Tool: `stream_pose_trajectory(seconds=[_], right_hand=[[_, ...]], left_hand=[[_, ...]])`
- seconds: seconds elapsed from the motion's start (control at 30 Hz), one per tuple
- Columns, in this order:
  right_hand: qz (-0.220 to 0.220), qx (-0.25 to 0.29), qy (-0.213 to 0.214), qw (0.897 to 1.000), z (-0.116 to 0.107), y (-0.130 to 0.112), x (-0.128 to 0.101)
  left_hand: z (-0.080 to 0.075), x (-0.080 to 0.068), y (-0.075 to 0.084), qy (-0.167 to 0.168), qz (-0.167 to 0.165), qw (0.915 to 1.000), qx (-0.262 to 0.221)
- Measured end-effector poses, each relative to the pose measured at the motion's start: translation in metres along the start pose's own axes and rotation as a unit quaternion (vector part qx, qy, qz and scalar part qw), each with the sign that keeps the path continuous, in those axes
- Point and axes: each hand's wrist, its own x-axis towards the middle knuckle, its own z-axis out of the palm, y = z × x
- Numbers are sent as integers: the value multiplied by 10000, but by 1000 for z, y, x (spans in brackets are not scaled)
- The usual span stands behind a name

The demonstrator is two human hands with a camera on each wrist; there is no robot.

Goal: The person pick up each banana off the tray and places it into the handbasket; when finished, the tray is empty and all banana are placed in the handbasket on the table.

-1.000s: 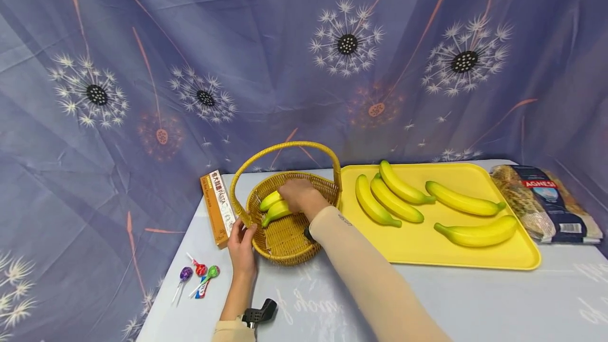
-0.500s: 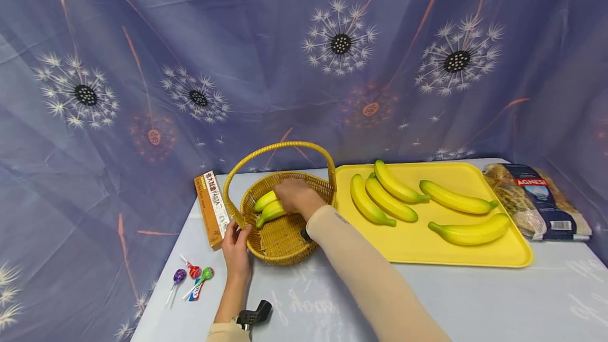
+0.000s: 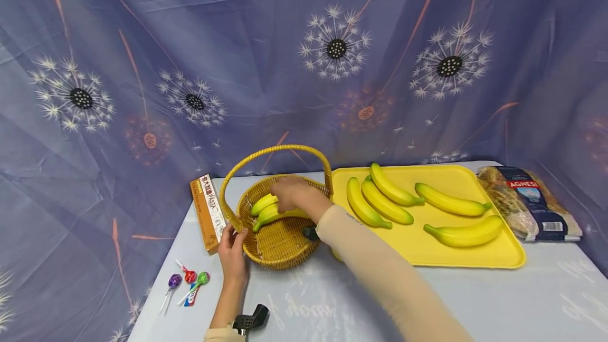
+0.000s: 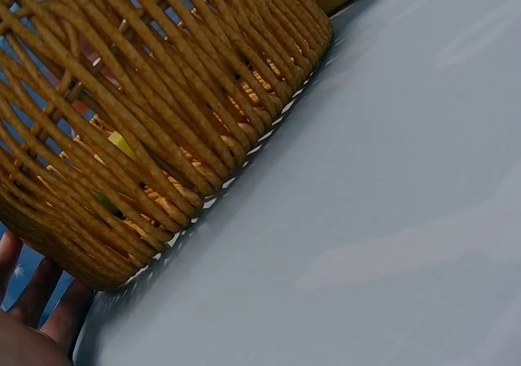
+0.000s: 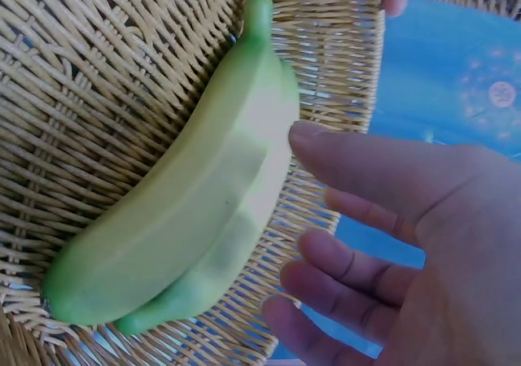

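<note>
Dandelion-print cloth backs my surface (image 3: pixel 332 300). My right hand (image 3: pixel 291 194) hovers, fingers loose and apart, over two bananas (image 3: pixel 271 211) already in the basket (image 3: pixel 280 249); my left hand (image 3: pixel 233 251) steadies its rim with flat fingers. I judge five bananas (image 3: pixel 380 200) remain on the tray (image 3: pixel 475 257).

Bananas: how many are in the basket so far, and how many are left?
Two bananas lie in the basket. The right hand, open, is just above them; the left hand touches the rim. Five bananas wait on the tray.
</note>
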Motion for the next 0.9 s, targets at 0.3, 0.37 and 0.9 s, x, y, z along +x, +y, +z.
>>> stream_pose_trajectory(seconds=[0.3, 0.37, 0.9], right_hand=[[-485, 217, 257, 9983, -11, 5, -32], [-590, 384, 284, 9971, -14, 11, -41], [-1129, 1694, 1149, 9723, -9, 84, -142]], left_hand=[[1, 2, 3, -2, 65, 10000, 23], [1, 3, 3, 2, 76, 10000, 24], [-6, 18, -30, 101, 117, 9998, -124]])
